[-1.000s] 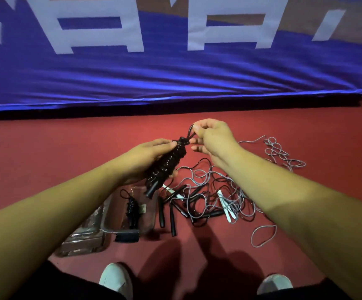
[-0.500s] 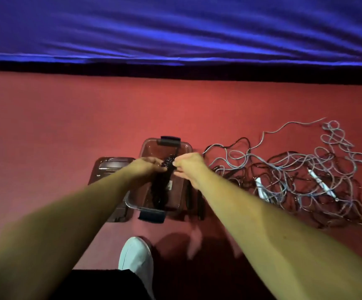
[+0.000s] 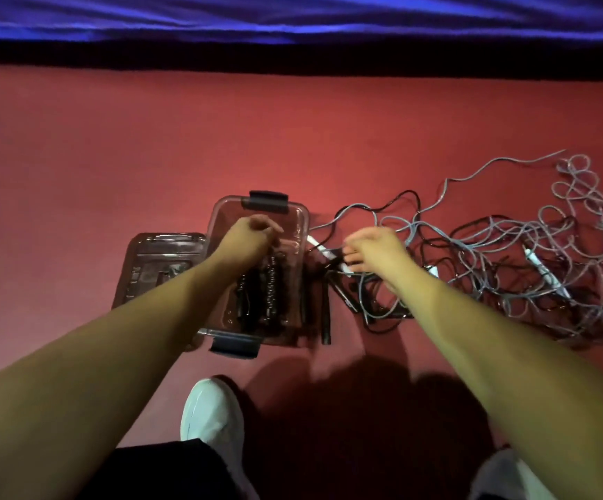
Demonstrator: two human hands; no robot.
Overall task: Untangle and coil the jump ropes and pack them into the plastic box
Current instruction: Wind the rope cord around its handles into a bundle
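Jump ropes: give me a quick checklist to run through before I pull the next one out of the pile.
1. Coiled black rope lying inside the plastic box: ok.
2. Left hand clear of that coil: cannot tell; its fingers curl just above it.
3. Right hand over the tangle: ok.
4. Right hand gripping the white handle: cannot tell; its fingers are next to it but blurred.
5. Grey and black ropes separated: not ok; they cross and loop over each other.
6. Lid out of the way beside the box: ok.
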